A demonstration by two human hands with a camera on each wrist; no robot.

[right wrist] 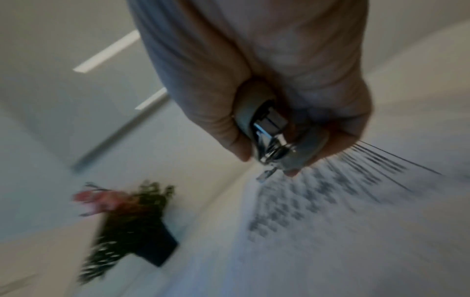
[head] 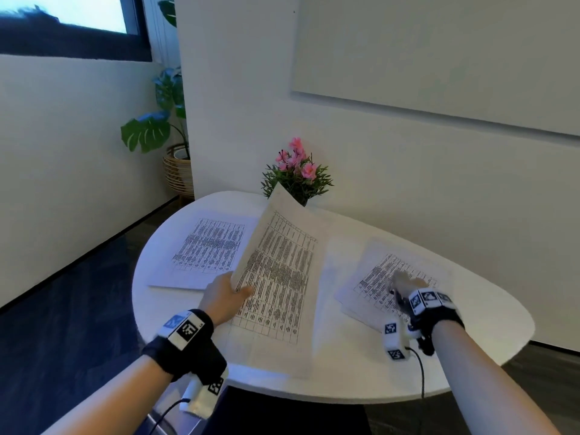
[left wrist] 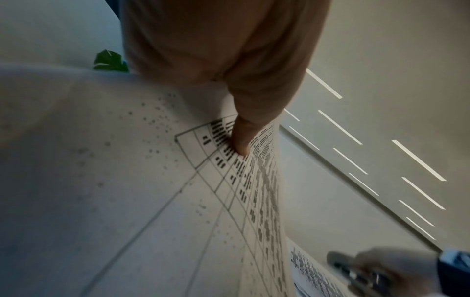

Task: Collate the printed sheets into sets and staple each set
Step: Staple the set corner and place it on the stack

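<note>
A white rounded tabletop [head: 329,378] is seen whole only in the head view, set against a white wall [head: 244,89]. A large green-leaved floor plant in a woven basket [head: 177,171] stands in the corner to the left.

Three groups of white printed sheets bearing black tables are present. A left stack of printed sheets [head: 204,249] lies flat on the table. A lifted set of printed sheets [head: 282,271] is raised at its far edge and tilted between the two stacks, its near end over the table. A right stack of printed sheets [head: 386,277] lies flat under the right hand.

A small potted plant with pink flowers and a dark pot [head: 298,174] stands at the far edge of the table; in the right wrist view it is shown blurred [right wrist: 134,225].

The left hand [head: 224,296] grips the lifted set at its left edge. The thumb on the printed face is shown clearly only in the left wrist view [left wrist: 241,140]; the fingers behind the paper are hidden.

The right hand [head: 408,287] is blurred in the head view. In the right wrist view the hand [right wrist: 267,90] is closed around a small grey and chrome metal stapler [right wrist: 269,136], held just above the right stack [right wrist: 330,211]. The stapler's nose also appears, blurred, at the lower right of the left wrist view [left wrist: 356,269].

Black wrist straps carrying white marker blocks [head: 185,331] are worn on both wrists.
</note>
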